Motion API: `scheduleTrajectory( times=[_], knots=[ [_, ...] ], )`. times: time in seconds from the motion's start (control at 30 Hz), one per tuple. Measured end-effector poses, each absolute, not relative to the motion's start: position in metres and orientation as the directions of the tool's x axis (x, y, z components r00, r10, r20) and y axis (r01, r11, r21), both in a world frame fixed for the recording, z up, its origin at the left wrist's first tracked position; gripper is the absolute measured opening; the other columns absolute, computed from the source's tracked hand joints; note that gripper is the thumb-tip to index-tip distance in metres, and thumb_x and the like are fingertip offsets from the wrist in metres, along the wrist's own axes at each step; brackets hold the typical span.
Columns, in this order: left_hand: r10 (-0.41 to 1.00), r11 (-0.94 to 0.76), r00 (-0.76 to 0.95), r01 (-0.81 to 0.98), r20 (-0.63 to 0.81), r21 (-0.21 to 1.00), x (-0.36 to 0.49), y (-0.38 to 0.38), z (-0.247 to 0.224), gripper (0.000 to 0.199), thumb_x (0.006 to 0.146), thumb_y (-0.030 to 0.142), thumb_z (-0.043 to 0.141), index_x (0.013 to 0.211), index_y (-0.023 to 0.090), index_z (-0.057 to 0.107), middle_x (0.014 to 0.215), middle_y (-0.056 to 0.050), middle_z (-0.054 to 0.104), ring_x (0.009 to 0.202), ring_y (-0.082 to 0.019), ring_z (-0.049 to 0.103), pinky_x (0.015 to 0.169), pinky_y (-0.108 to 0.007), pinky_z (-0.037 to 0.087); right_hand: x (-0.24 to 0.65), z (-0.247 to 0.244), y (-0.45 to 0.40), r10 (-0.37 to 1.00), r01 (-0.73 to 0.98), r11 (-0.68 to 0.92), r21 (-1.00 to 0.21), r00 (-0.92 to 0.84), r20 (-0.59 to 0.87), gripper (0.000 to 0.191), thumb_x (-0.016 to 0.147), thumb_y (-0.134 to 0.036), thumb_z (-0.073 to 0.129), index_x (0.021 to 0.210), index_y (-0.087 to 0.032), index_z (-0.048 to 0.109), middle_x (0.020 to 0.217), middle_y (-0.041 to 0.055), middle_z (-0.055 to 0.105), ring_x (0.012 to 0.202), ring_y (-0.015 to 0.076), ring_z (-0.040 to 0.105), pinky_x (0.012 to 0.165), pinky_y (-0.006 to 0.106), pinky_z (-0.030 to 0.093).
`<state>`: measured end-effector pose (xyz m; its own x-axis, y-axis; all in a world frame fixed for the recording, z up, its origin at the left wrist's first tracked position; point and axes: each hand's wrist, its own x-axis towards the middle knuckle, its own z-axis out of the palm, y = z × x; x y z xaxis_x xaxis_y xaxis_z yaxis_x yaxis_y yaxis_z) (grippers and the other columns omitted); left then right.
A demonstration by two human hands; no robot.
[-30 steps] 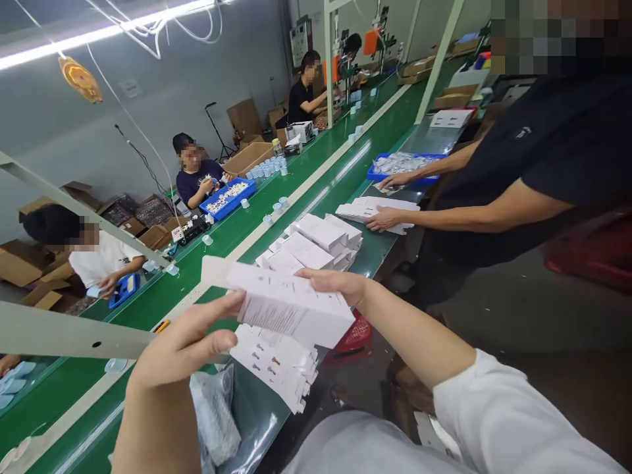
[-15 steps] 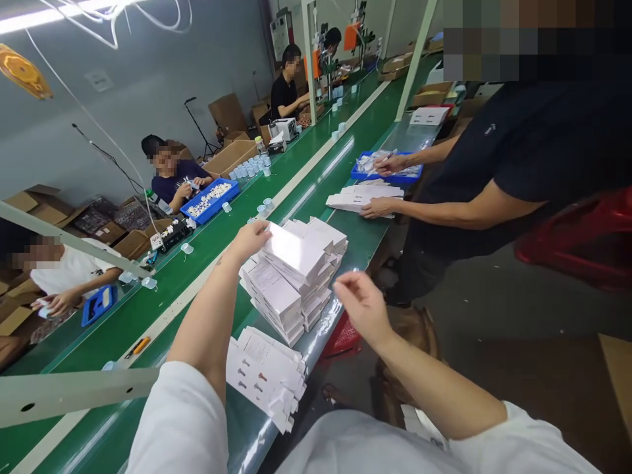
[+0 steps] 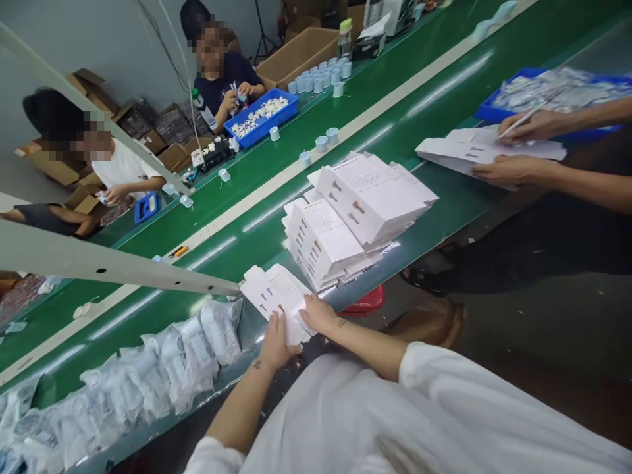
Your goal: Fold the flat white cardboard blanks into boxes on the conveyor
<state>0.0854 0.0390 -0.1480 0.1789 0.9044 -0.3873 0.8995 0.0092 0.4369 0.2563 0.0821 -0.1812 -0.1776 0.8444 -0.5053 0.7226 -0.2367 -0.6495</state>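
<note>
Several flat, unfolded white cartons (image 3: 269,286) with small printed pictures lie at the near edge of the bench. My left hand (image 3: 277,343) grips their near edge, fingers on top. My right hand (image 3: 318,316) holds the right side of the same flat cartons. How many sheets lie between my fingers cannot be made out. Just beyond them stands a pile of folded white cartons (image 3: 378,197), stacked in uneven layers, which neither hand touches.
Bubble-wrapped items (image 3: 172,359) line the bench to the left, beside a white metal post (image 3: 148,270). A green conveyor (image 3: 237,257) carries small light-blue cups (image 3: 321,143). At right, a co-worker's hands (image 3: 518,148) hold a pen and a flat carton. Other people sit across the belt.
My hands have left the carton pile and come down to the flat cartons. The view has turned left, bringing the bubble-wrapped items into sight.
</note>
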Motion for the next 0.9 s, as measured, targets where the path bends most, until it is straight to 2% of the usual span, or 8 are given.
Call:
scheduleTrajectory(
  times=[0.13,0.27,0.4,0.53,0.6,0.67,0.8,0.9],
  knots=[
    [0.871,0.045,0.165,0.911,-0.463,0.409,0.081,0.009,-0.196,0.101,0.059,0.022,0.081,0.151,0.016,0.039,0.167,-0.022,0.025,0.155,-0.043,0.015,0.127,-0.056,0.023,0.246,-0.186,0.081,0.853,0.704,-0.313,-0.637,-0.086,-0.514,0.027,0.095,-0.021,0.054,0.119,-0.008,0.055,0.128,0.0240,0.056,0.115,0.0322,0.060,0.099,0.043,0.045],
    [0.857,0.037,0.190,0.905,-0.479,0.424,0.069,0.006,-0.195,0.116,0.060,0.026,0.084,0.157,0.007,0.023,0.167,-0.030,0.014,0.156,-0.043,0.008,0.127,-0.062,0.011,0.241,-0.178,0.078,0.875,0.592,-0.355,-0.723,-0.061,-0.480,0.011,0.092,-0.022,0.056,0.100,-0.016,0.059,0.106,0.0111,0.065,0.099,0.0233,0.062,0.091,0.036,0.049],
    [0.923,-0.079,0.248,0.871,-0.294,0.486,0.056,0.002,-0.161,0.080,0.078,0.018,0.067,0.152,0.009,0.037,0.162,-0.025,0.034,0.155,-0.034,0.026,0.127,-0.057,0.021,0.235,-0.151,0.080,0.896,0.377,-0.337,-0.863,-0.153,-0.417,0.017,0.093,-0.036,0.054,0.092,-0.019,0.057,0.072,-0.0004,0.060,0.067,0.0164,0.060,0.066,0.030,0.054],
    [0.990,-0.043,0.117,0.770,-0.074,0.636,0.038,0.001,-0.087,0.045,0.091,0.014,0.046,0.134,0.016,0.059,0.133,-0.016,0.068,0.124,-0.026,0.065,0.110,-0.043,0.049,0.245,-0.088,0.078,0.948,0.197,-0.141,-0.970,-0.257,-0.190,0.057,0.084,-0.056,0.067,0.126,-0.021,0.052,0.114,0.0081,0.066,0.098,0.0217,0.068,0.083,0.039,0.058],
    [0.994,-0.006,0.083,0.666,-0.067,0.746,0.025,0.003,-0.045,0.036,0.095,0.024,0.050,0.127,0.019,0.064,0.117,-0.011,0.075,0.104,-0.024,0.071,0.095,-0.040,0.057,0.253,-0.048,0.075,0.925,0.235,0.158,-0.959,-0.375,0.061,0.101,0.062,-0.059,0.086,0.144,-0.020,0.042,0.146,0.0136,0.049,0.134,0.0320,0.051,0.108,0.049,0.046],
    [0.975,0.017,0.179,0.535,-0.134,0.845,0.011,0.006,-0.009,0.032,0.091,0.033,0.061,0.119,0.019,0.068,0.103,-0.008,0.076,0.089,-0.022,0.071,0.082,-0.035,0.059,0.257,-0.014,0.074,0.805,0.302,0.458,-0.836,-0.540,0.246,0.113,0.059,-0.056,0.089,0.151,-0.016,0.038,0.156,0.0167,0.040,0.146,0.0392,0.036,0.117,0.058,0.033],
    [0.988,-0.087,0.155,0.522,0.006,0.849,-0.010,0.011,0.022,0.037,0.086,0.039,0.070,0.117,0.020,0.067,0.106,-0.009,0.072,0.088,-0.023,0.069,0.078,-0.036,0.057,0.247,0.015,0.078,0.752,0.348,0.534,-0.770,-0.612,0.244,0.056,0.086,-0.037,0.068,0.137,-0.016,0.056,0.129,0.0146,0.067,0.113,0.0308,0.064,0.098,0.048,0.052],
    [0.894,-0.291,0.031,0.798,0.447,0.528,-0.008,0.009,0.016,0.035,0.088,0.036,0.069,0.120,0.022,0.066,0.118,-0.013,0.067,0.114,-0.030,0.061,0.100,-0.049,0.048,0.230,0.008,0.076,0.790,0.285,0.396,-0.873,-0.591,0.165,0.024,0.090,-0.036,0.062,0.102,-0.017,0.071,0.087,0.0040,0.073,0.076,0.0200,0.067,0.071,0.032,0.053]
  ],
)
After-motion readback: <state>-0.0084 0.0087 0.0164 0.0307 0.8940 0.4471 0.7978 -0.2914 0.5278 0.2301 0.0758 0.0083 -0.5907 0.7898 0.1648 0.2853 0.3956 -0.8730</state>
